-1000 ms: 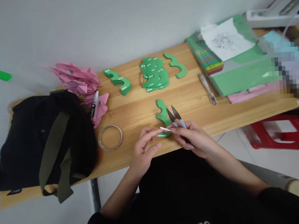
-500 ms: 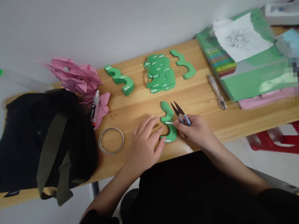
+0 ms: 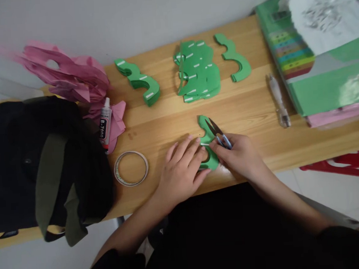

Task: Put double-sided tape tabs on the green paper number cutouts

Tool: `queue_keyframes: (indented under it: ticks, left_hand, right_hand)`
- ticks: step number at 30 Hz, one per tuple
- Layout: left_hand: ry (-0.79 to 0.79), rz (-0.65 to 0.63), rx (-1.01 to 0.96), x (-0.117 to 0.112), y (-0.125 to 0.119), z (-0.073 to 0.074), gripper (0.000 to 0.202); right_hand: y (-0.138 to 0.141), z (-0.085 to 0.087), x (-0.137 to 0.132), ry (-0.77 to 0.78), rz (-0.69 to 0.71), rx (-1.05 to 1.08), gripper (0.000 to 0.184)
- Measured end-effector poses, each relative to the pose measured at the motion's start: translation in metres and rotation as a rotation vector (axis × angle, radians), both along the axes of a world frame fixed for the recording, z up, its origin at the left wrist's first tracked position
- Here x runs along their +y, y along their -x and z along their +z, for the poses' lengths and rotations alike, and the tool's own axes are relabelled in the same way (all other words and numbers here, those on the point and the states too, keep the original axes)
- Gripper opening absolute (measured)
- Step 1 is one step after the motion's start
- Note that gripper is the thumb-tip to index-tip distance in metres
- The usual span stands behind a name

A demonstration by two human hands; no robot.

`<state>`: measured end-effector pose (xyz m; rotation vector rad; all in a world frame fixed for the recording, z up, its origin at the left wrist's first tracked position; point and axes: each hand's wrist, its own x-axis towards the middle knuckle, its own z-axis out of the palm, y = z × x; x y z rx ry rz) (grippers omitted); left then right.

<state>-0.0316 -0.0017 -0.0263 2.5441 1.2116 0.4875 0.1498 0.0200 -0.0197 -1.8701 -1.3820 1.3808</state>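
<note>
In front of me a wavy green paper cutout [image 3: 212, 160] lies on the wooden table, with a narrow white strip across its middle. My left hand [image 3: 183, 168] rests flat with fingers stretched out, its fingertips on the cutout's left side. Thread snips [image 3: 221, 138] with dark blades and blue handles are in my right hand [image 3: 240, 153], their blades pointing away over the cutout's upper part. My right fingertips touch the cutout beside the white strip. Farther back lie a heap of green cutouts [image 3: 201, 74] with white strips and a smaller stack [image 3: 149, 87] to its left.
A roll of tape [image 3: 145, 169], a glue tube [image 3: 105, 125], pink paper pieces [image 3: 69, 80] and a black bag [image 3: 14, 169] stand on the left. Rightward are another green cutout [image 3: 242, 67], a pen [image 3: 278, 100] and green sheets [image 3: 326, 97] under torn white paper [image 3: 327, 16].
My view has shifted closer to the table. My left hand has moved farther onto the green cutout, and the snips now overlap its upper part.
</note>
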Motion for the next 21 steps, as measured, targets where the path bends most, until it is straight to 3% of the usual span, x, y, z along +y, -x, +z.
queue_keyframes:
  ticks: [16,21]
  left_hand:
    - [-0.073,0.044,0.078,-0.005,-0.011,-0.005,0.050]
    - [-0.077,0.044,0.137,-0.005,-0.011,-0.001,0.045]
  right_hand:
    - [-0.001,0.001,-0.002,0.009,-0.031,-0.041,0.026]
    - [-0.016,0.006,-0.008,0.114,-0.146,-0.003,0.026]
